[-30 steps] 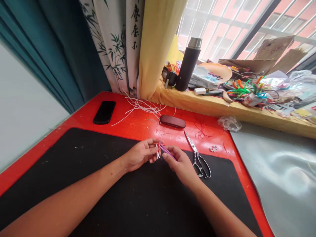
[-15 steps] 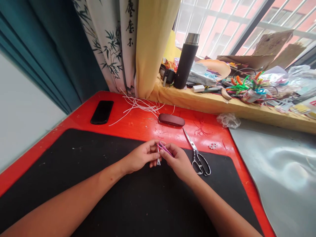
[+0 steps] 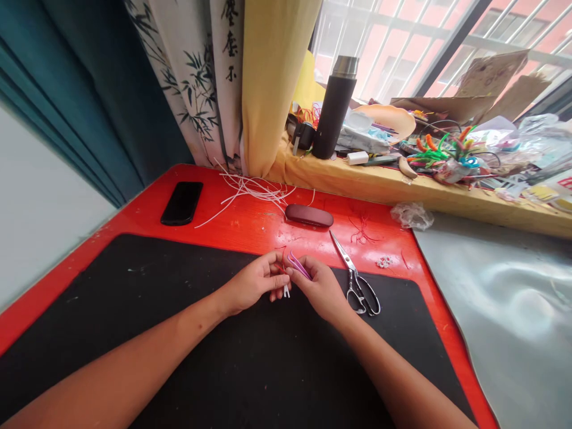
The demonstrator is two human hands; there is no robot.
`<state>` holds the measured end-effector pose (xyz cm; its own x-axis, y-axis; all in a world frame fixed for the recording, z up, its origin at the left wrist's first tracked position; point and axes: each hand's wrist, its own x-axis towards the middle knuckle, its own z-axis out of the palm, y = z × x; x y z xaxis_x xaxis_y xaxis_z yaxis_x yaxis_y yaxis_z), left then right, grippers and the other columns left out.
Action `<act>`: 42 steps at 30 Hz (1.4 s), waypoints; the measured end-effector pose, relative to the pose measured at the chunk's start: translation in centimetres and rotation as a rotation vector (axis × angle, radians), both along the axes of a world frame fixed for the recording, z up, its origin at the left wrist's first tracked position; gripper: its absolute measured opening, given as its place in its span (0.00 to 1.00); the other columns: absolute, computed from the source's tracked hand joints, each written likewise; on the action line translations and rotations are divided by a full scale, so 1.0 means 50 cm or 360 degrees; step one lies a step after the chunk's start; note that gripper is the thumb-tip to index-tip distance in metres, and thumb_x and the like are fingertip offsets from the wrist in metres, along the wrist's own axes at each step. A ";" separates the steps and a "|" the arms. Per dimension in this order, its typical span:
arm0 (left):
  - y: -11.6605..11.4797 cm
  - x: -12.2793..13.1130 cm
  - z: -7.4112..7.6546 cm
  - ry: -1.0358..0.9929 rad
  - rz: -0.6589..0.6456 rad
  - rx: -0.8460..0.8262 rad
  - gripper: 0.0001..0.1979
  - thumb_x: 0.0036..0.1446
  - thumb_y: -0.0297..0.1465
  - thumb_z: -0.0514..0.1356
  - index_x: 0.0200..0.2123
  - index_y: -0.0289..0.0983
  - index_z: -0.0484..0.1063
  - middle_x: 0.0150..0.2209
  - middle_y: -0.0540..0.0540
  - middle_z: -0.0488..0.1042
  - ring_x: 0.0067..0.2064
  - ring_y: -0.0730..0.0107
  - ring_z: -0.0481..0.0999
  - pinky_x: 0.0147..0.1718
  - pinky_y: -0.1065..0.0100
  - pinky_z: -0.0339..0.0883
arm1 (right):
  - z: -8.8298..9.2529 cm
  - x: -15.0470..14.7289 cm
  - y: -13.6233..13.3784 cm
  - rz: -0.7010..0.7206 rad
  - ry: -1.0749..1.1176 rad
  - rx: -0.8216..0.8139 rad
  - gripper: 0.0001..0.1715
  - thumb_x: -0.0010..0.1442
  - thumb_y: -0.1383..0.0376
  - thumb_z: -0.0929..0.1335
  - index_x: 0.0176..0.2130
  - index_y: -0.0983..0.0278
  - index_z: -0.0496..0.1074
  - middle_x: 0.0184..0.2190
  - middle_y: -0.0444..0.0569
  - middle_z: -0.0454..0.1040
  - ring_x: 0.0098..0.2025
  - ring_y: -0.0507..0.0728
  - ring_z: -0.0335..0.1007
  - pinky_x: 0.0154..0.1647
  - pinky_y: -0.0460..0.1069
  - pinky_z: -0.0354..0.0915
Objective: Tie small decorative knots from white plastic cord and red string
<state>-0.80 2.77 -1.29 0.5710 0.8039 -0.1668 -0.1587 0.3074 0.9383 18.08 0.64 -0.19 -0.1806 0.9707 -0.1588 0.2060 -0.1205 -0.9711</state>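
Observation:
My left hand [image 3: 254,283] is closed in a pinch on a thin red cord [image 3: 280,267], whose loose end rises above the fingertips. White cord ends [image 3: 286,291] poke out below the same fingers. Close beside it, my right hand [image 3: 322,291] is closed around slim purple tweezers [image 3: 298,264], their two prongs apart and pointing up and left. The right thumb tip meets the left fingertips near the cord; what lies between them is partly hidden. Just right of my hands, scissors [image 3: 355,274] lie with their handles on the black mat [image 3: 214,357].
On the red table [image 3: 250,229] are a phone [image 3: 182,203], white cords [image 3: 254,189], a maroon case [image 3: 309,215], red thread scraps [image 3: 363,231] and small beads [image 3: 384,262]. A clear sheet [image 3: 504,298] covers the right. A black flask [image 3: 335,110] stands on the cluttered sill.
The tweezer prongs have spread and moved slightly off the cord. A red cord end now shows above my left fingers. Both hands stay in nearly the same place.

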 end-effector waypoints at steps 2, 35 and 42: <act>0.000 0.001 0.001 0.0008 0.0010 0.0003 0.21 0.57 0.42 0.72 0.44 0.34 0.71 0.31 0.49 0.75 0.27 0.73 0.73 0.25 0.71 0.65 | 0.000 0.000 0.000 -0.0004 0.0000 0.0014 0.18 0.64 0.50 0.72 0.34 0.61 0.70 0.29 0.44 0.76 0.33 0.57 0.71 0.39 0.51 0.66; 0.013 -0.005 0.007 -0.0369 0.0130 -0.0398 0.15 0.59 0.35 0.72 0.39 0.35 0.72 0.33 0.43 0.81 0.27 0.72 0.75 0.25 0.72 0.63 | 0.006 0.038 -0.053 0.0005 0.0177 -0.0086 0.29 0.61 0.40 0.73 0.38 0.63 0.76 0.25 0.41 0.61 0.25 0.51 0.52 0.24 0.47 0.50; 0.018 -0.009 0.003 -0.0408 0.0197 -0.0493 0.12 0.60 0.31 0.71 0.41 0.33 0.74 0.32 0.43 0.80 0.25 0.74 0.74 0.24 0.74 0.61 | 0.001 0.040 -0.065 0.0050 0.0110 0.0011 0.26 0.67 0.43 0.70 0.42 0.63 0.79 0.26 0.44 0.66 0.27 0.53 0.58 0.28 0.48 0.56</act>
